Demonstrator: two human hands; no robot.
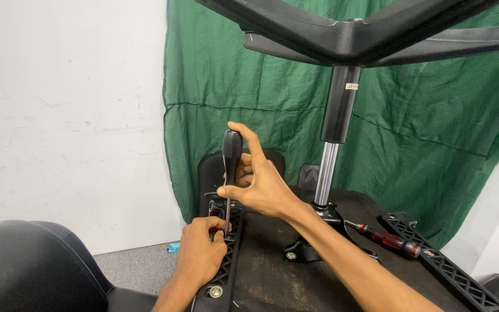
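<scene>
Upturned chair underside [272,260] before green cloth [411,115] and white wall [64,115]; right hand [261,185] grips black screwdriver [230,173]. Left hand [200,251] pinches its tip, hiding the screw; chair base [353,34] cut off above.

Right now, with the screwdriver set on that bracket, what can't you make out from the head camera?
- Tip of the black-handled screwdriver and any screw under it: hidden by the left hand fingers.
- Right hand palm side: turned away, so its grip on the handle is partly hidden.
- Chair base: arms cut off by the top edge.
- Small blue object on the floor: too small to identify.
</scene>
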